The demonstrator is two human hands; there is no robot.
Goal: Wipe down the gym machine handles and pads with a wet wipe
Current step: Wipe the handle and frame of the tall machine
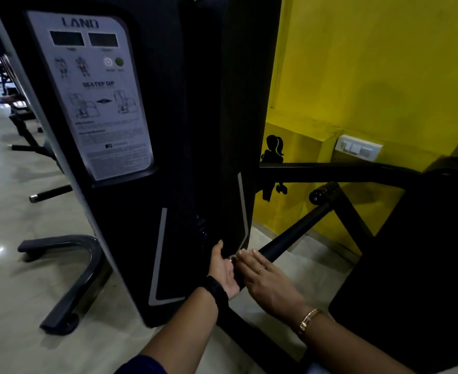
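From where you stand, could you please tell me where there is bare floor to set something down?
Bare floor lies left of the curved base foot, and a smaller patch between the handle and the yellow wall. It is crowded where the left hand and right hand meet, between tower and black pad.

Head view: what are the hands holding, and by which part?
Nothing is gripped. The left hand and right hand press flat on opposite sides of the machine handle at its near end; a wipe between them cannot be confirmed.
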